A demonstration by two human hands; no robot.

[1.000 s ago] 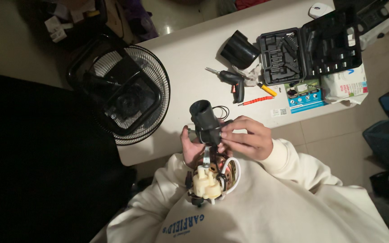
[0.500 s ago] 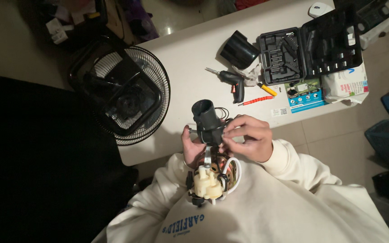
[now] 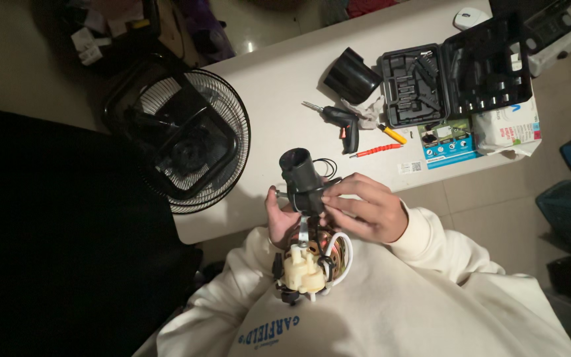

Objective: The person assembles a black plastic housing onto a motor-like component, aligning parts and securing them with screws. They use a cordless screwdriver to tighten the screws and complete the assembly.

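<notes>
Held item: black plastic tube, short and hollow, open end turned up, raised over the near edge of the white desk. A thin black wire loops beside it.

Left hand: under and left of the tube, fingers curled round its lower part; grip closed on the tube.

Right hand: to the right, fingertips pinched on the tube's lower end (thumb hidden); grip closed on the same piece.

Below the hands, against the cream sweatshirt: small motor with a cream plastic block and copper windings, a white wire curving along its right side. Whether it joins the tube cannot be told.

On the desk, far right: open black tool case; just left of it a black cup-shaped cover. Nearer: cordless screwdriver, yellow-handled tool, red-handled tool, printed leaflet, pack of wipes.

Left end of the desk: black wire fan guard, overhanging the edge.
</notes>
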